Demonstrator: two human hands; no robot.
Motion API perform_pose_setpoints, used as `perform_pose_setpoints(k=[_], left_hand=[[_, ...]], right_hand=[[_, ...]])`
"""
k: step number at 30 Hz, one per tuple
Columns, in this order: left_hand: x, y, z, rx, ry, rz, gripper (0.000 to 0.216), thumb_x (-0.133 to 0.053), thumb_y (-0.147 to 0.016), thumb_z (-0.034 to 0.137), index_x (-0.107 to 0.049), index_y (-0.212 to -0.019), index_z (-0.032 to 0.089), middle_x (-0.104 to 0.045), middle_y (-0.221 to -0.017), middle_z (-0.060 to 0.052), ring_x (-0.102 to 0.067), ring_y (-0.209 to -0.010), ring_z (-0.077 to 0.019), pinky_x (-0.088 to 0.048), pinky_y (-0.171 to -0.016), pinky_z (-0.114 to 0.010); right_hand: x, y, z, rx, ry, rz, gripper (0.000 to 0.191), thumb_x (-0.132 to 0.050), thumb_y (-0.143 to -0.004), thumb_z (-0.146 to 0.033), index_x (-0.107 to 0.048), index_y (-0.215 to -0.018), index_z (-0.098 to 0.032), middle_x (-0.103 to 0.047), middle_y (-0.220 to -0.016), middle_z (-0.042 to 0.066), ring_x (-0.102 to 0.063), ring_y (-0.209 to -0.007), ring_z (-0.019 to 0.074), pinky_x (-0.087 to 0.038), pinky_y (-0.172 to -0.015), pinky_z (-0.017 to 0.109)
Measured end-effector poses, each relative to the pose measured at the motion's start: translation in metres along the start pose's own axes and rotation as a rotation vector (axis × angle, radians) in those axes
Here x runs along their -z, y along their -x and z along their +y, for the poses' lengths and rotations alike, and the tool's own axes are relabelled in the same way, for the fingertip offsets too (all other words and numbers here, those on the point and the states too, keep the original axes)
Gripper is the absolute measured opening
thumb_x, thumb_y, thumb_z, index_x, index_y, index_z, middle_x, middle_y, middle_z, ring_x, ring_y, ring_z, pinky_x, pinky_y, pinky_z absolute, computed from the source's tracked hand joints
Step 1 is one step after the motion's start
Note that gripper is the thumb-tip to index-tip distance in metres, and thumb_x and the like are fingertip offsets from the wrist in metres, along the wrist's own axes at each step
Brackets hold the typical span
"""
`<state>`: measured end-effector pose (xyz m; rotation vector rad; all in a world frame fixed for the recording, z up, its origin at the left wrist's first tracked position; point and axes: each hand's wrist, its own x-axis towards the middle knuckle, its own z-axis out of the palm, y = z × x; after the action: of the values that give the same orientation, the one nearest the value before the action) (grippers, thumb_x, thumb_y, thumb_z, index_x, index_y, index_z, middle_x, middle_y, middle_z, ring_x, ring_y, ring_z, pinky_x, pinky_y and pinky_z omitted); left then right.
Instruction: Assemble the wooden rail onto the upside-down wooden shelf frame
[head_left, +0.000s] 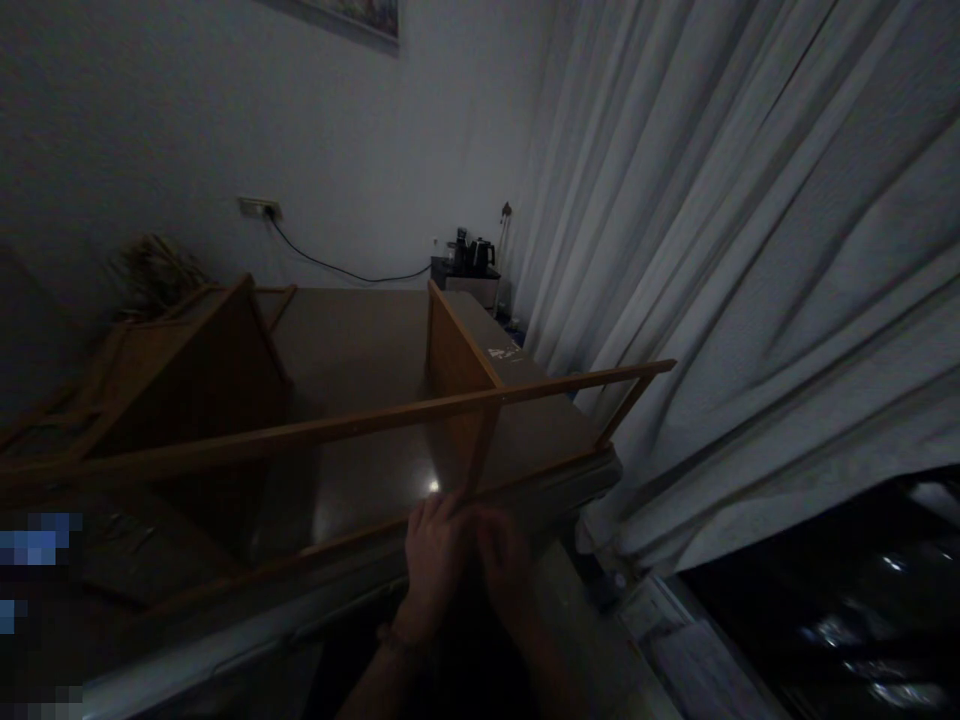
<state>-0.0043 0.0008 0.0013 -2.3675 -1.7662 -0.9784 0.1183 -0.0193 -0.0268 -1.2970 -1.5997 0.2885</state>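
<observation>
A wooden furniture frame (pixel 352 425) with a panel back lies across a padded surface in front of me. At the foot of its upright divider (pixel 480 445), my left hand (pixel 433 550) rests with bent fingers against the lower edge. My right hand (pixel 504 555) is close beside it, fingers curled toward the left fingertips. Both hands are closed; whatever lies between the fingers is hidden in the dark. A bracelet (pixel 399 640) circles my left wrist.
White curtains (pixel 675 200) hang along the right. In the far corner, a black kettle (pixel 481 254) stands on a small cabinet (pixel 472 290). A cord (pixel 337 268) runs to a wall socket (pixel 259 208). Loose white pieces (pixel 502 352) lie on the back panel.
</observation>
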Motion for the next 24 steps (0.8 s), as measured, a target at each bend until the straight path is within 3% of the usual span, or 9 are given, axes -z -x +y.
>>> perform_pose_setpoints(k=[9, 13, 16, 19, 24], left_hand=[[-0.002, 0.0, 0.0, -0.012, -0.008, 0.034, 0.028, -0.065, -0.085, 0.024, -0.07, -0.109, 0.038, -0.069, -0.113, 0.0, -0.058, -0.099, -0.0236, -0.042, -0.084, -0.038], [-0.002, 0.001, 0.0, -0.004, -0.014, 0.015, 0.029, -0.067, -0.083, 0.026, -0.069, -0.108, 0.039, -0.069, -0.114, 0.0, -0.058, -0.098, -0.0246, -0.042, -0.085, -0.039], [-0.001, 0.001, 0.0, -0.001, 0.004, 0.012, 0.032, -0.068, -0.083, 0.024, -0.068, -0.111, 0.039, -0.069, -0.115, 0.001, -0.058, -0.1, -0.0241, -0.042, -0.085, -0.038], [-0.002, 0.001, -0.001, -0.001, 0.013, 0.004, 0.033, -0.068, -0.082, 0.022, -0.068, -0.111, 0.039, -0.068, -0.117, 0.002, -0.058, -0.102, -0.0244, -0.042, -0.086, -0.039], [-0.007, 0.002, -0.002, -0.002, 0.01, 0.012, 0.029, -0.069, -0.082, 0.026, -0.069, -0.109, 0.039, -0.069, -0.116, 0.002, -0.058, -0.1, -0.0245, -0.042, -0.086, -0.039]], right_hand=[[-0.004, 0.004, -0.014, -0.284, -0.13, 0.093, 0.029, -0.039, -0.097, -0.039, -0.062, -0.095, -0.021, -0.071, -0.09, 0.005, -0.067, -0.081, 0.017, -0.053, -0.073, 0.027], [-0.006, 0.005, -0.016, -0.317, -0.156, 0.102, 0.028, -0.04, -0.097, -0.038, -0.061, -0.098, -0.021, -0.07, -0.09, 0.005, -0.067, -0.077, 0.0159, -0.053, -0.07, 0.026], [-0.002, 0.005, -0.011, -0.221, -0.104, 0.059, 0.025, -0.041, -0.098, -0.035, -0.061, -0.103, -0.021, -0.07, -0.097, 0.006, -0.067, -0.085, 0.0163, -0.053, -0.075, 0.027], [0.007, 0.005, 0.001, -0.028, 0.03, -0.011, 0.023, -0.048, -0.096, -0.034, -0.06, -0.11, -0.022, -0.069, -0.105, 0.007, -0.065, -0.097, 0.0186, -0.052, -0.085, 0.032], [0.021, 0.001, 0.015, 0.226, 0.265, -0.047, 0.023, -0.043, -0.099, -0.033, -0.064, -0.1, -0.023, -0.07, -0.097, 0.006, -0.062, -0.093, 0.0208, -0.048, -0.086, 0.038]])
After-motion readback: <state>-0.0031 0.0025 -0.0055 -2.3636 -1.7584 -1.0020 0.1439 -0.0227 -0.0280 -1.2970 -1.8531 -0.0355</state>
